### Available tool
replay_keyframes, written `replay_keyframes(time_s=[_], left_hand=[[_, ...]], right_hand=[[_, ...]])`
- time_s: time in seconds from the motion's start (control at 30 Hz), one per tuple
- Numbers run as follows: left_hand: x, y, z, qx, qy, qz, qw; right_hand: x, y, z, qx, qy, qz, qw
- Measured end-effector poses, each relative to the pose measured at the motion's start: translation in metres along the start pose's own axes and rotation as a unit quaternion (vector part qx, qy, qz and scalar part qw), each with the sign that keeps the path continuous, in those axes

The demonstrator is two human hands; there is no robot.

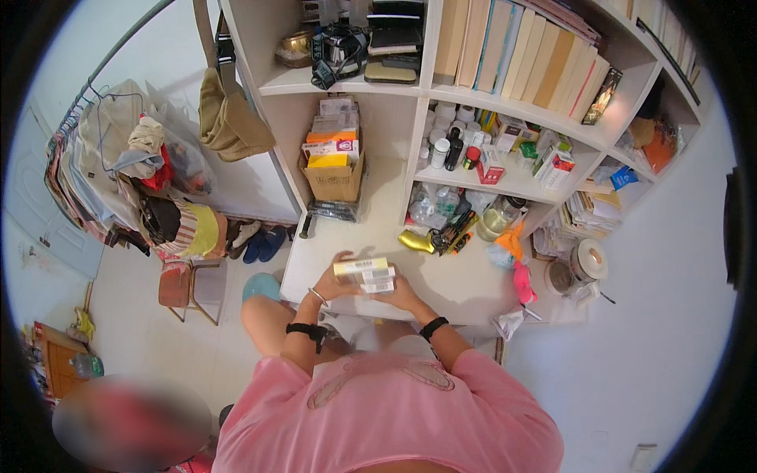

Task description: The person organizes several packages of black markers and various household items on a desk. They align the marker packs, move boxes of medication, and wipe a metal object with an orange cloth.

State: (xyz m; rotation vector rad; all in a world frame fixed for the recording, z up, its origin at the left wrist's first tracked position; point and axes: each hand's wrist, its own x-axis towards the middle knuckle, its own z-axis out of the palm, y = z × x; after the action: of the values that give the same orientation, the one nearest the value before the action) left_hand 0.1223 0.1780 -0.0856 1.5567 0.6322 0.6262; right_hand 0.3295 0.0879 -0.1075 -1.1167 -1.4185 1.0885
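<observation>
Between my two hands, above the front edge of the white desk (378, 236), is a small stack of boxes (362, 275), one with a yellow end and the others whitish, bearing print. My left hand (336, 280) grips the stack from the left side, a light bangle at its wrist. On the right side, the fingers of my right hand (403, 291) press against the boxes. Black bands sit on both forearms. An open cardboard box (336, 182) packed with orange, yellow and white boxes stands further back on the desk.
A yellow-handled toy gun (419, 240), a glass jar (501, 217) and a pink plush item (523, 282) lie or stand at the right, near an electric kettle (585, 261). Shelves hold bottles and medicine boxes (555, 168). A chair (176, 284) stands on the floor at left.
</observation>
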Motion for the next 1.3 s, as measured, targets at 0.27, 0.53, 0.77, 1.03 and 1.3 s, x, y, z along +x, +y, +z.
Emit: replay_keyframes(time_s=[0.27,0.53,0.77,1.03,1.3], left_hand=[[0.001,0.081,0.027,0.559,0.1,0.086,0.819],[0.018,0.082,0.045,0.669,0.017,0.111,0.735],[0.056,0.098,0.029,0.6,-0.005,0.104,0.793],[0.173,0.151,0.002,0.623,0.128,0.15,0.757],[0.252,0.175,-0.022,0.583,0.083,0.068,0.806]], right_hand=[[-0.003,0.009,0.005,-0.105,0.069,-0.008,0.992],[0.005,0.017,0.009,-0.066,0.071,0.007,0.995],[-0.004,-0.011,-0.018,-0.277,0.108,-0.04,0.954],[-0.064,0.0,-0.054,-0.385,0.134,0.062,0.911],[-0.061,0.004,-0.056,-0.408,0.14,0.088,0.898]])
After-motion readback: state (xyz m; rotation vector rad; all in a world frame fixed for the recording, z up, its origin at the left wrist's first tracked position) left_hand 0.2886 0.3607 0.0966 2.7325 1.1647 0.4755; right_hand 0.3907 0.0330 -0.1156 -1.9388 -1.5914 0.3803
